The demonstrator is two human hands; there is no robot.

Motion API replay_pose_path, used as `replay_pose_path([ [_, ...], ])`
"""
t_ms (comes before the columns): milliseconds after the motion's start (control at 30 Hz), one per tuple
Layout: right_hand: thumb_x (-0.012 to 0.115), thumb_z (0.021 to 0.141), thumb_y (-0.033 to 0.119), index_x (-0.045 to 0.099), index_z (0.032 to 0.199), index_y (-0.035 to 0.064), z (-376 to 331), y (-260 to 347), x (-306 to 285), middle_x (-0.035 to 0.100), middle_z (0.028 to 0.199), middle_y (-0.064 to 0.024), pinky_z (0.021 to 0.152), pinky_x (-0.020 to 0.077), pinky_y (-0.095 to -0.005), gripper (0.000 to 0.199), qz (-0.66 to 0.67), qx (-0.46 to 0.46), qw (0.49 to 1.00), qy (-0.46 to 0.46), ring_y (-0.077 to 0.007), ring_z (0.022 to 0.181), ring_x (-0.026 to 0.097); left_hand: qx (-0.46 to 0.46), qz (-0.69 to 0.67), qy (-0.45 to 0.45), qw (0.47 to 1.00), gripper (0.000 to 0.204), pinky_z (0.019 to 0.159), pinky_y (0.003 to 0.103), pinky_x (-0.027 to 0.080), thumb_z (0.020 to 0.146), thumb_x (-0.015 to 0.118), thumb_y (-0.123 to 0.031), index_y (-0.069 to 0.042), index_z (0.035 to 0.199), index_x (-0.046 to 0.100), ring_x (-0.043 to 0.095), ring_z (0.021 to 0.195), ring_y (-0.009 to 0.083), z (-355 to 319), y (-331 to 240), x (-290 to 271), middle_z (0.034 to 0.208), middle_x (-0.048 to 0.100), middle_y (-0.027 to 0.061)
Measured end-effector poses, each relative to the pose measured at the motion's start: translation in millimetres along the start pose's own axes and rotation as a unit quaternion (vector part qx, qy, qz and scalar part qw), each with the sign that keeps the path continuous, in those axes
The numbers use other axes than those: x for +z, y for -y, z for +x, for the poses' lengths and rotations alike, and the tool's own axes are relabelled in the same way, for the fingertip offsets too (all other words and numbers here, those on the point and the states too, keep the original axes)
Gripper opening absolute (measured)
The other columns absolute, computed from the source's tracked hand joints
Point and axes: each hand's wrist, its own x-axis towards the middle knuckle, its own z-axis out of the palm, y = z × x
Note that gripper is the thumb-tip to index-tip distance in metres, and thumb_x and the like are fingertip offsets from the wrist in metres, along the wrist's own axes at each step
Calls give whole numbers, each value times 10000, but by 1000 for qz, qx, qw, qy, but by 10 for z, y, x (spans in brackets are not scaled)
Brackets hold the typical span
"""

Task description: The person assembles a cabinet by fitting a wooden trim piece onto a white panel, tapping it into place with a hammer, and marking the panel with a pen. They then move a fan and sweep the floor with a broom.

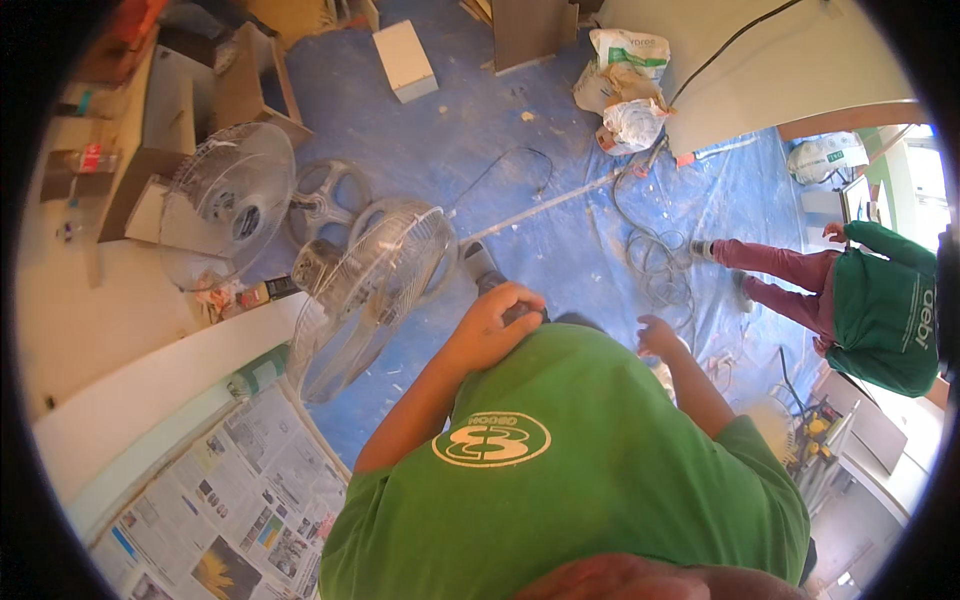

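My left hand (500, 322) is at the front of my green shirt (570, 400), its fingers curled over something dark that is mostly hidden beneath them. I cannot make out what that is. My right hand (657, 338) hangs at my other side, fingers loosely bent and apart, with nothing visible in it. Just left of my left hand stands a pedestal fan (375, 290) with a clear cage. A second fan (230, 200) is behind it. One of my shoes (480, 262) shows on the floor.
Blue sheeting (540, 200) covers the floor, with a coiled cable (660, 270) on it. Bags (630, 90) and a white box (405, 62) lie farther off. A person in green (885, 305) stands at right. Newspaper (235, 490) covers a surface at left; tools (820, 430) lie at lower right.
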Motion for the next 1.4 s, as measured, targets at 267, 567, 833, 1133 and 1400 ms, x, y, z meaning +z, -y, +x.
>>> replay_pose_path([
  [267, 502, 824, 138, 584, 1254, 28, -2, 2153, 15, 657, 1042, -315, 854, 507, -508, 452, -344, -12, 939, -24, -456, 989, 643, -50, -35, 62, 996, 233, 809, 332, 488, 976, 561, -233, -28, 961, 670, 636, 894, 203, 1408, 111, -287, 933, 680, 93],
  [567, 649, 911, 274, 594, 1301, 57, 1381, 2757, -1157, 715, 993, -110, 780, 518, -355, 450, -95, -92, 980, 148, -205, 859, 659, -147, 76, -103, 981, 345, 700, 347, 494, 963, 627, -379, -41, 1015, 669, 623, 781, 182, 2341, 768, -188, 952, 691, 86],
  [833, 636, 882, 227, 666, 1121, 49, 2060, 3159, -2253, 678, 863, -46, 643, 486, -320, 299, -27, -16, 999, 36, -168, 727, 606, -305, 227, -239, 894, 318, 806, 374, 535, 929, 618, -377, -119, 1104, 682, 691, 894, 259, 2666, 280, -1385, 1006, 718, 133],
  [1133, 588, 921, 228, 642, 1106, 91, 1861, 2374, -2382, 649, 835, -27, 565, 454, -280, 236, -38, 139, 990, 12, -122, 681, 592, -509, 229, -54, 828, 301, 798, 337, 526, 903, 659, -295, -45, 1064, 709, 671, 859, 198, 2118, 2485, -3535, 942, 721, 103],
  [1400, 580, 946, 224, 627, 1141, 111, 1329, 2444, -1820, 650, 853, -19, 525, 439, -235, 230, -21, 303, 952, 43, -117, 701, 624, -538, 371, 288, 700, 414, 843, 422, 518, 839, 661, -393, -33, 1030, 736, 673, 929, 314, 2054, 4282, -3195, 1021, 713, 177],
])
